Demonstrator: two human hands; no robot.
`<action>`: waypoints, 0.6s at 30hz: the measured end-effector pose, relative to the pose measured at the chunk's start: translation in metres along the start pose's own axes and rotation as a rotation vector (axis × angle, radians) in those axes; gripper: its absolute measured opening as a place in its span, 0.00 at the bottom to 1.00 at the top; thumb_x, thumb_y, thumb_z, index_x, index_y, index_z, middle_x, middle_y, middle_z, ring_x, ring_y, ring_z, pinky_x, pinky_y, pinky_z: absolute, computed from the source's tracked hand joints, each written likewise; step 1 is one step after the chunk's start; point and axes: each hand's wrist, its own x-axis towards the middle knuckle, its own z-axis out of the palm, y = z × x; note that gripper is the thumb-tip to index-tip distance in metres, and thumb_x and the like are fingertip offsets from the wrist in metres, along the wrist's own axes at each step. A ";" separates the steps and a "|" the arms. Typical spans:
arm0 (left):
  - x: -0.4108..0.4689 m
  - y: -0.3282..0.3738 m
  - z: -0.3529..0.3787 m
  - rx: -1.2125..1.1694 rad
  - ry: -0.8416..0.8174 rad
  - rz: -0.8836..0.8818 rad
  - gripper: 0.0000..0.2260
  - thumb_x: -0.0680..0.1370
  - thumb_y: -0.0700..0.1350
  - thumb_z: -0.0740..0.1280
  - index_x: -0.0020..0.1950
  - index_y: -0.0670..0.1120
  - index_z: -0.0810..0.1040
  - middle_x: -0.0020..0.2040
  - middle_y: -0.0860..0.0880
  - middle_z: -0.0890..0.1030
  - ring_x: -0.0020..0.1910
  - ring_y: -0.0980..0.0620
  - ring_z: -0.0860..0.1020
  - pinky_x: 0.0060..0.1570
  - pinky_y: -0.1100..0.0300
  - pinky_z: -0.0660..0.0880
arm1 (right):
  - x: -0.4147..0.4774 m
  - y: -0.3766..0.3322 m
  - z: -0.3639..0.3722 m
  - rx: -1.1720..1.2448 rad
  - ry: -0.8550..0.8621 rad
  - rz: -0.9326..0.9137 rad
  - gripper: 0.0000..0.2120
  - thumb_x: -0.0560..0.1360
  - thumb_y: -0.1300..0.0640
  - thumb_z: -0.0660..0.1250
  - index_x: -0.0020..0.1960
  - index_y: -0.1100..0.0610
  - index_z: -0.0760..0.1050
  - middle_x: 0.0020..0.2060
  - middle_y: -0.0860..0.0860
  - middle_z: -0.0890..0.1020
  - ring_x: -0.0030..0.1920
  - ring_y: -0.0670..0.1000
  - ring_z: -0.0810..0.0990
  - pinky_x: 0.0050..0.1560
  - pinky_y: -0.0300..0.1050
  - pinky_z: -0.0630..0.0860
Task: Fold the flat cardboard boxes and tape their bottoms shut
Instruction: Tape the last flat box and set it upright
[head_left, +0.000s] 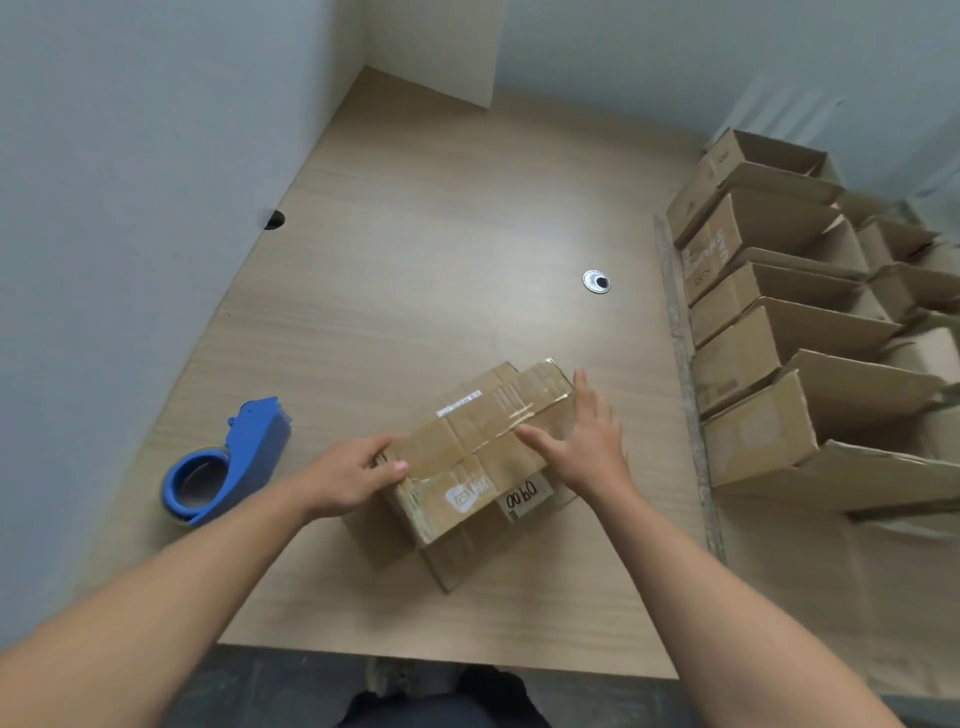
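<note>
Two bare forearms reach in from the bottom edge, over the near rim of a pale wood-grain table (415, 234). Near its front middle sits the cardboard box (467, 467), its flaps closed on top, with a glossy strip of tape along the seam and a handwritten label on the near flap. The left hand (353, 475) grips the box's left end, fingers curled over the edge and thumb on top. The right hand (592, 441) lies flat on the flaps, fingers straight and spread. A blue tape dispenser (223, 462) rests left of the left hand, apart from the box. Along the right side a row of folded boxes (779, 338) stands open-topped (flaps ragged and upturned), hemming that edge. A grey wall (104, 156) bounds the left side, and the tabletop runs on beyond the box to a round metal grommet (596, 281).
</note>
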 end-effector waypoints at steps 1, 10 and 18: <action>0.002 0.004 0.003 0.050 0.102 -0.005 0.19 0.81 0.51 0.65 0.73 0.53 0.71 0.68 0.49 0.77 0.68 0.48 0.73 0.61 0.60 0.68 | 0.004 0.000 0.001 -0.051 -0.036 0.034 0.54 0.67 0.27 0.68 0.80 0.42 0.41 0.77 0.52 0.57 0.76 0.57 0.55 0.72 0.61 0.59; -0.004 0.030 0.064 -0.249 0.550 -0.259 0.28 0.76 0.57 0.71 0.72 0.49 0.66 0.64 0.46 0.79 0.62 0.43 0.76 0.57 0.53 0.72 | 0.034 0.036 0.007 0.297 0.014 0.146 0.19 0.72 0.42 0.73 0.57 0.51 0.77 0.55 0.53 0.77 0.56 0.57 0.77 0.57 0.49 0.73; -0.003 0.041 0.065 -0.197 0.551 -0.318 0.34 0.80 0.53 0.67 0.81 0.49 0.55 0.72 0.47 0.74 0.69 0.44 0.72 0.63 0.55 0.69 | 0.049 0.056 -0.006 0.473 -0.102 0.061 0.09 0.78 0.50 0.67 0.56 0.51 0.79 0.52 0.49 0.80 0.53 0.52 0.79 0.56 0.52 0.78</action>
